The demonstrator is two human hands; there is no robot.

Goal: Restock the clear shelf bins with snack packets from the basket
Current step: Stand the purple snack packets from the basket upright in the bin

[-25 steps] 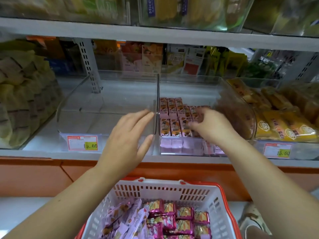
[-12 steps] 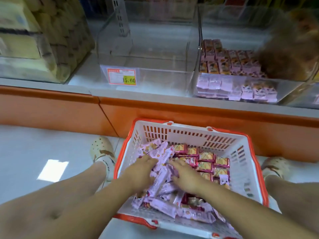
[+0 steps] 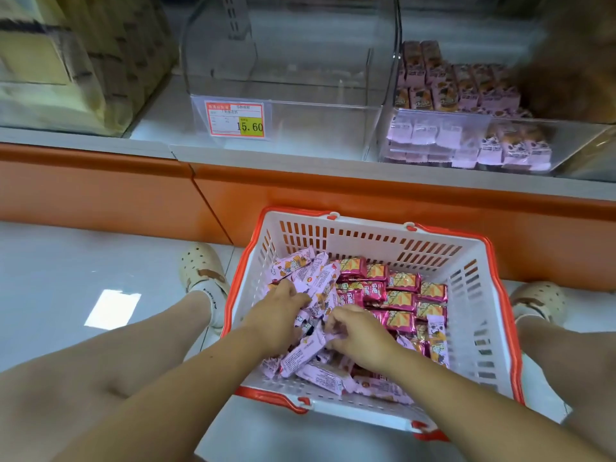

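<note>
Basket (image 3: 361, 242): white slatted plastic, orange-red rim, on the floor just below the shelf edge. Two kinds of packet inside. Lilac packets (image 3: 311, 278) are long and loose, heaped at all angles across the left and near side. Magenta packets (image 3: 401, 282) with a gold triangle lie flat in neat rows toward the right. Left hand (image 3: 280, 316) and right hand (image 3: 361, 340) are in the lilac heap, fingers curled on packets. Above, I see straight through the left clear bin (image 3: 293, 78), price label (image 3: 237, 120) on its front. The right clear bin (image 3: 566, 145), side by side with it, holds pale purple packs (image 3: 433, 95) in rows.

Left hand (image 3: 276, 315) and right hand (image 3: 358, 338) grip lilac packets (image 3: 305, 356) (in basket (image 3: 361, 245)).
</note>
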